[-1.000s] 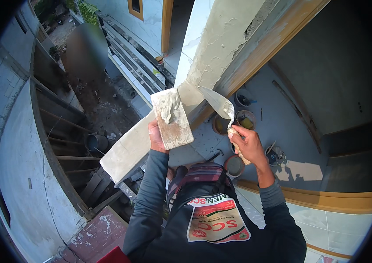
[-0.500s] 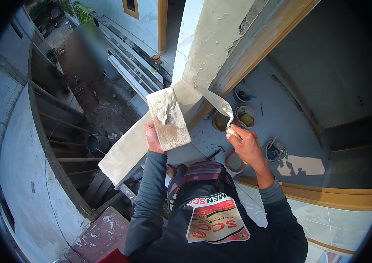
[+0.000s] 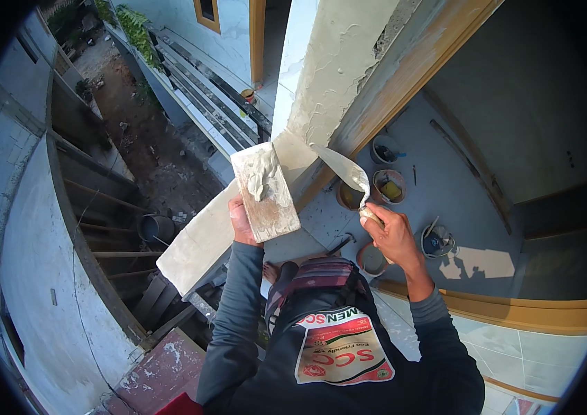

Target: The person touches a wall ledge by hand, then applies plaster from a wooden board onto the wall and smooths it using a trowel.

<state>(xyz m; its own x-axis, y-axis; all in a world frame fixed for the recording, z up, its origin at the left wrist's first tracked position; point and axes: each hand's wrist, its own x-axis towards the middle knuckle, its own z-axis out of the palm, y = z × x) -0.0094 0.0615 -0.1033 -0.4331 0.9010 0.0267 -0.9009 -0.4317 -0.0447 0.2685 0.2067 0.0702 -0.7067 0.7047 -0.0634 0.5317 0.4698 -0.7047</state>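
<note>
My left hand point(image 3: 242, 220) is closed around a plaster-smeared rectangular hawk board point(image 3: 276, 211), with most of its grip hidden beneath the board. A lump of wet grey plaster point(image 3: 260, 176) sits on the board's upper half. In my right hand point(image 3: 391, 235) is a pointed trowel point(image 3: 340, 166), gripped by its handle. The blade slants up and left, its tip close to the lower end of a plastered wall strip point(image 3: 331, 86); whether it touches, I cannot tell. Under the board, a pale ledge point(image 3: 200, 242) runs down to the left.
A wooden frame point(image 3: 421, 66) borders the wall strip on the right. Several buckets stand on the floor below, among them one with grey mix point(image 3: 371, 257) and one with a stick point(image 3: 436, 240). A drop with debris point(image 3: 138, 117) lies to the left, beside slatted bars point(image 3: 203, 86).
The trowel and my right hand have shifted slightly down and to the right. The board has barely moved. A blurred shape at the upper left is gone from view.
</note>
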